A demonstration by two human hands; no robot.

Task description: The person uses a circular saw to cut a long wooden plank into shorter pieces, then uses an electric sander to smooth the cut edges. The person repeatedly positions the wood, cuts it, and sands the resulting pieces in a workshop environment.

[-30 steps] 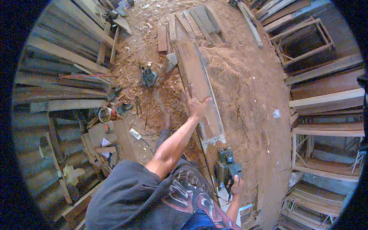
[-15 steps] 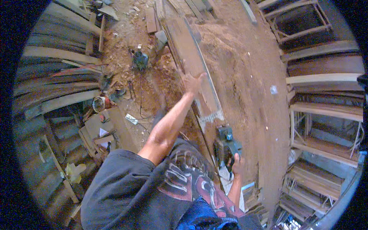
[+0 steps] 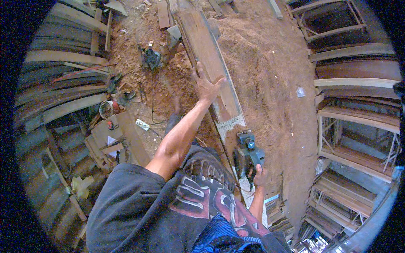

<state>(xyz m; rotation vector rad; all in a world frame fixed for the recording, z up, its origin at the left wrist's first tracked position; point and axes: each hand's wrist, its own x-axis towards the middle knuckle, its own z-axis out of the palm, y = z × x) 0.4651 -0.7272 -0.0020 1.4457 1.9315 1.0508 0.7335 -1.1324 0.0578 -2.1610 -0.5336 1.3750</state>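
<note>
A long wooden board (image 3: pixel 202 42) runs away from me on a narrow bench. My left hand (image 3: pixel 206 87) lies on its upper face with the fingers spread, the thumb near the board's right edge. Just past the near end of the board, a dark teal electric planer (image 3: pixel 248 147) rests on the pale, dust-speckled bench surface (image 3: pixel 233 123). My right hand (image 3: pixel 260 177) is wrapped round the planer's rear handle. The planer's underside is hidden.
Sawdust and shavings (image 3: pixel 257 76) cover the ground on both sides. To the left lie another power tool (image 3: pixel 151 58), a white power strip (image 3: pixel 142 125) and a bucket (image 3: pixel 108 109). Stacked wooden frames (image 3: pixel 358 139) line the right; planks (image 3: pixel 76 59) stand at the left.
The whole view has shifted slightly. My left hand stays spread on the board, and my right hand keeps its hold on the planer, with little movement between them.
</note>
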